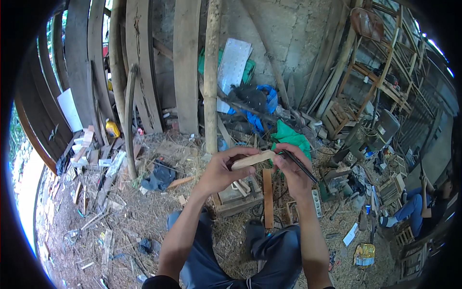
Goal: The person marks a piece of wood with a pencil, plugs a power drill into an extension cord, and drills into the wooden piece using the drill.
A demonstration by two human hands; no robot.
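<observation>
My left hand (226,168) is closed round one end of a short pale wooden block (248,160), held level in front of me. My right hand (293,171) pinches the other end of the block and also holds a long, slim black stick or tool (301,164) slanting down to the right; its tip is hidden by my fingers. Beneath the block, an orange-brown board (267,202) stands over the floor, beside a low wooden platform (236,206) with scrap pieces on it.
A wooden pole (211,96) rises ahead. Green plastic sheeting (293,139) and a black bag (159,173) lie among scraps on the littered floor. A metal machine (382,130) and a wooden rack (375,72) stand right. Another person (414,209) sits at the far right.
</observation>
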